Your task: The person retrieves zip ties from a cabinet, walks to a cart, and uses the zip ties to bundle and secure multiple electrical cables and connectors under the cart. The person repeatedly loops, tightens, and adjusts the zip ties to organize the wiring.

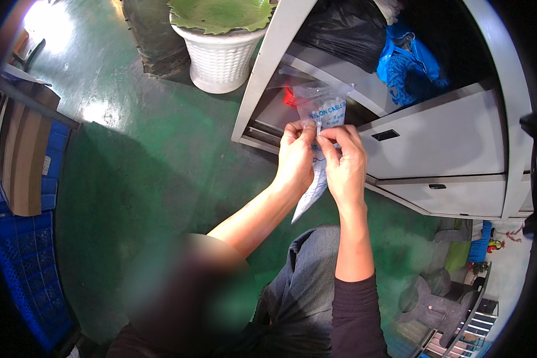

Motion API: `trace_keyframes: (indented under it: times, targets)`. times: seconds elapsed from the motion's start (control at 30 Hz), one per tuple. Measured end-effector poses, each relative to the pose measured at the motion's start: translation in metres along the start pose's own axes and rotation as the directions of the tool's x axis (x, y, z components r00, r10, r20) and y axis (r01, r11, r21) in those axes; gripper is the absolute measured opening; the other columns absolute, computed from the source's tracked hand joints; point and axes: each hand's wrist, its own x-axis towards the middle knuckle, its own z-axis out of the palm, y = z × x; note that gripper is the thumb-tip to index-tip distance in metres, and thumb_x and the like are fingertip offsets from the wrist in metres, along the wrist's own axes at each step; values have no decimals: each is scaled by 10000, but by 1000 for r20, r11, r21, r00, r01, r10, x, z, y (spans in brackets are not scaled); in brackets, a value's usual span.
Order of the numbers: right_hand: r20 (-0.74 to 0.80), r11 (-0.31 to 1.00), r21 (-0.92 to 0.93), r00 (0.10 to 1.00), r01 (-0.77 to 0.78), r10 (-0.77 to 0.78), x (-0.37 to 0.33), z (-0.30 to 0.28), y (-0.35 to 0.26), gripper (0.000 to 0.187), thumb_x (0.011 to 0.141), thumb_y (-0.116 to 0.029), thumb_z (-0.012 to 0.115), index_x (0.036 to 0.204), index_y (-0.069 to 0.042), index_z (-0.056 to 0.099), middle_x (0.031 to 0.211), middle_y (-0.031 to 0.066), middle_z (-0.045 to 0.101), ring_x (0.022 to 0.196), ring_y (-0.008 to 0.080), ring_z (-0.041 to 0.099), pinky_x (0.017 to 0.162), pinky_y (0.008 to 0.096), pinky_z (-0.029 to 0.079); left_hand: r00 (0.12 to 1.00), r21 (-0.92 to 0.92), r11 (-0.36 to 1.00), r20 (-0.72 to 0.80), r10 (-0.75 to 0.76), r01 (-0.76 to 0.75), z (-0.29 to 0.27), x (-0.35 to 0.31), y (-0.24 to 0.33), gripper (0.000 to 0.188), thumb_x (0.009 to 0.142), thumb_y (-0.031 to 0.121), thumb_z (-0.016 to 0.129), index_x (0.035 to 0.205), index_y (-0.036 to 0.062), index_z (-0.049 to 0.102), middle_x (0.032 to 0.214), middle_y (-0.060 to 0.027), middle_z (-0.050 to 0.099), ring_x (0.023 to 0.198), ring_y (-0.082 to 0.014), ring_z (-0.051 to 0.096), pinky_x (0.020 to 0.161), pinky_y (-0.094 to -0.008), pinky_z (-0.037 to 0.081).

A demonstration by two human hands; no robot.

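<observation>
Clear plastic bag of white ties [327, 112], two-handed hold

Floor [131, 197]: green, glossy. Cabinet [435, 137]: pale, upper compartment open. Planter [218, 62]: white, basket-weave, left of cabinet. Bag: upper part before the cabinet opening, tapered end hanging over the floor. Left hand [296, 156]: grip pinching the bag, thumb against fingers. Right hand [346, 158]: grip pinching it just beside, thumb to forefinger. Risk, as judged: a hard tug could split the thin film, spilling ties; a slackened pinch could drop the bag.
</observation>
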Motion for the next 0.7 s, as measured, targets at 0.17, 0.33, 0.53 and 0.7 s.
trace_keyframes:
  times: [0.17,0.33,0.53,0.7]
  targets:
    - [-45,996,70,998,57,-54,0,-4,-5,52,817,-74,623,844,-34,602,851,91,560,801,243,567,704,330,456,998,44,999,-57,2,1,-7,12,-3,181,897,127,532,1027,30,454,915,-47,511,838,-122,444,761,-273,380]
    - [-420,787,611,877,84,233,9,-44,-9,151,960,-183,470,1023,-46,480,1006,103,555,926,177,557,755,295,477,939,336,889,-30,342,-313,-22,30,-9,185,956,195,452,1014,24,412,907,-66,484,833,-142,430,806,-281,370]
    - [-538,780,622,758,62,369,-8,-104,1,254,976,-274,426,1070,-38,433,1099,154,539,1035,329,573,867,386,447,885,297,845,1,465,-445,-19,50,-9,172,986,290,388,1025,123,400,982,-26,464,920,-147,433,859,-299,350]
    - [-522,792,610,732,-38,437,-40,-113,16,242,975,-264,431,1043,-32,431,986,139,584,933,317,620,818,387,486,965,-322,910,-86,247,-261,3,71,-5,132,957,247,381,1024,159,453,1055,-20,512,964,-189,485,796,-388,409]
